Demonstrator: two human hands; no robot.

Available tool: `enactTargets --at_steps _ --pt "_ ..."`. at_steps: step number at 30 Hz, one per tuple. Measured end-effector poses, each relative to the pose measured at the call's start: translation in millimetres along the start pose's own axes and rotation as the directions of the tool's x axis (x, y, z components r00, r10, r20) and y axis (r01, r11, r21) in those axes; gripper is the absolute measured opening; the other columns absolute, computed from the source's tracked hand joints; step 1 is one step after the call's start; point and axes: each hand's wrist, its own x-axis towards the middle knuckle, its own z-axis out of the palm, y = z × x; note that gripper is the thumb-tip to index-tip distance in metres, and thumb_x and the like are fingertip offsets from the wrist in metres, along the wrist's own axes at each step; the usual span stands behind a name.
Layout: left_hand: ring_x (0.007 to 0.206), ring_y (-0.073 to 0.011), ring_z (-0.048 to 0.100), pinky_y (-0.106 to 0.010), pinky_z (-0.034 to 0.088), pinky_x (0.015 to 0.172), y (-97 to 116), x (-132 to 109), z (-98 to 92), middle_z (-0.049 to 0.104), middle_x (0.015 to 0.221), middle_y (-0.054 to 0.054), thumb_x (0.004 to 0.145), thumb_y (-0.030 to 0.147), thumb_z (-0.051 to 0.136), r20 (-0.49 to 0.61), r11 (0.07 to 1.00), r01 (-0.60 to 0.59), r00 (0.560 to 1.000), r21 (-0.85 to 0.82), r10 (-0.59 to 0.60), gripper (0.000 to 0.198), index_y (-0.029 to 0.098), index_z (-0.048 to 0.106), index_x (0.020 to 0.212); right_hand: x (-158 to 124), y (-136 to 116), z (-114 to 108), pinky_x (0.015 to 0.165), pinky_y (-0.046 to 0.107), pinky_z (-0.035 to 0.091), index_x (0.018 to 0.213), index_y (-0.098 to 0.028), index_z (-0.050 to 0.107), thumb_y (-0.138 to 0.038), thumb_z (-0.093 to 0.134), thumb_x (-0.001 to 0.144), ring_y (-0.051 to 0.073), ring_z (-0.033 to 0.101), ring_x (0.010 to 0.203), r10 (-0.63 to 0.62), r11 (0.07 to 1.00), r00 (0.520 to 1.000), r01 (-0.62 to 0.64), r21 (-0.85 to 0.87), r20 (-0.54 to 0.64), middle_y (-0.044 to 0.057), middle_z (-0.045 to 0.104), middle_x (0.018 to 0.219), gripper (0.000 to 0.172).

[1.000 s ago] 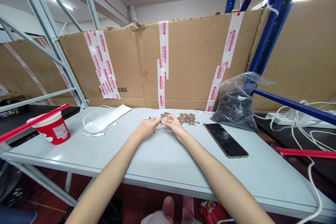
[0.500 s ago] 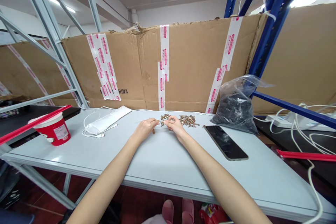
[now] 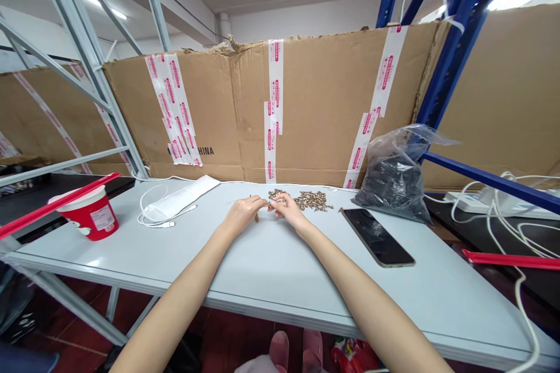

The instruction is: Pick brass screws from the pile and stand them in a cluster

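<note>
Bringing the left hand (image 3: 242, 214) and right hand (image 3: 291, 213) together, the person is pressing their fingertips (image 3: 264, 203) close at the near edge of a scattered heap of small brass-coloured metal parts (image 3: 308, 200). Whether the fingers are pinching a piece is too small to tell. A single part (image 3: 256, 217) is lying just beside the left hand, apart from the heap. Everything is resting on a pale grey counter (image 3: 271, 285). To the right, a black smartphone (image 3: 377, 238) is lying face up, and a clear plastic bag of dark parts (image 3: 394, 182) is slumping near the counter's far edge. To the left, a white cable (image 3: 151, 213) is curling beside a white paper packet (image 3: 181, 197), and a red-and-white paper cup (image 3: 90, 214) is standing with a red strip (image 3: 56, 205) lying across it. Taped cardboard (image 3: 306, 105) is lining the back, between grey and blue rack uprights (image 3: 455, 41).
</note>
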Motion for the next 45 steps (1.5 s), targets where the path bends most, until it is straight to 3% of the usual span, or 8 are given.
enactTargets --at_steps 4,7,9,15,19,30,45 --pt "0.06 -0.0094 0.055 -0.02 0.043 0.061 -6 5 -14.5 0.064 0.074 -0.004 0.084 0.022 0.046 -0.044 0.955 0.163 0.983 -0.247 -0.18 0.021 0.016 0.065 0.083 -1 -1 0 0.061 0.025 0.039 0.081 -0.021 0.045 -0.042 0.06 0.067 0.011 0.053 0.06 -0.089 0.994 0.995 0.093 -0.065 0.054 -0.001 0.062 0.068 0.03" --pt "0.046 -0.0071 0.049 -0.02 0.042 0.051 -16 6 -26.5 0.066 0.073 -0.004 0.078 0.03 0.054 0.009 0.839 0.341 0.928 -0.424 -0.373 0.021 0.013 0.067 0.079 0 0 -4 0.061 0.025 0.039 0.081 -0.02 0.046 -0.039 0.059 0.068 0.012 0.055 0.065 -0.095 0.992 0.994 0.099 -0.073 0.05 0.0 0.061 0.069 0.027" --pt "0.044 -0.007 0.047 -0.02 0.041 0.048 -22 4 -31.4 0.067 0.072 -0.005 0.074 0.031 0.057 0.067 0.78 0.404 0.902 -0.478 -0.426 0.022 0.012 0.067 0.079 2 1 -6 0.06 0.025 0.039 0.081 -0.02 0.046 -0.037 0.058 0.067 0.012 0.055 0.065 -0.093 0.993 0.995 0.095 -0.065 0.038 -0.001 0.061 0.069 0.025" --pt "0.044 -0.0074 0.049 -0.02 0.041 0.047 -31 -4 -25.8 0.065 0.066 -0.005 0.068 0.031 0.06 0.341 0.741 0.496 0.864 -0.452 -0.37 0.022 0.011 0.067 0.075 6 2 -9 0.057 0.024 0.038 0.079 -0.019 0.048 -0.032 0.057 0.065 0.011 0.054 0.062 -0.068 0.995 0.997 0.07 -0.065 0.023 -0.001 0.06 0.068 0.021" --pt "0.044 -0.0079 0.049 -0.02 0.039 0.046 -34 -7 -18.9 0.066 0.067 -0.004 0.067 0.027 0.057 0.435 0.764 0.529 0.825 -0.37 -0.36 0.019 0.012 0.067 0.075 7 3 -8 0.057 0.024 0.038 0.076 -0.018 0.05 -0.03 0.056 0.065 0.011 0.054 0.062 -0.071 0.994 0.997 0.073 -0.086 0.035 0.0 0.06 0.069 0.017" --pt "0.048 -0.009 0.05 -0.02 0.036 0.05 -33 -4 -15.9 0.066 0.065 -0.001 0.069 0.031 0.054 0.462 0.845 0.501 0.804 -0.188 -0.374 0.021 0.017 0.068 0.074 8 5 -8 0.06 0.024 0.042 0.076 -0.017 0.055 -0.026 0.055 0.068 0.012 0.056 0.068 -0.123 0.982 0.99 0.132 -0.134 0.07 0.001 0.061 0.072 0.011" --pt "0.051 -0.0111 0.053 -0.021 0.035 0.053 -25 -5 -19.0 0.063 0.059 0.001 0.067 0.023 0.053 0.412 0.859 0.485 0.825 -0.163 -0.387 0.015 0.019 0.068 0.069 8 7 -7 0.06 0.024 0.042 0.073 -0.017 0.058 -0.027 0.059 0.067 0.012 0.057 0.067 -0.107 0.978 0.99 0.122 -0.168 0.097 0.002 0.062 0.071 0.012"
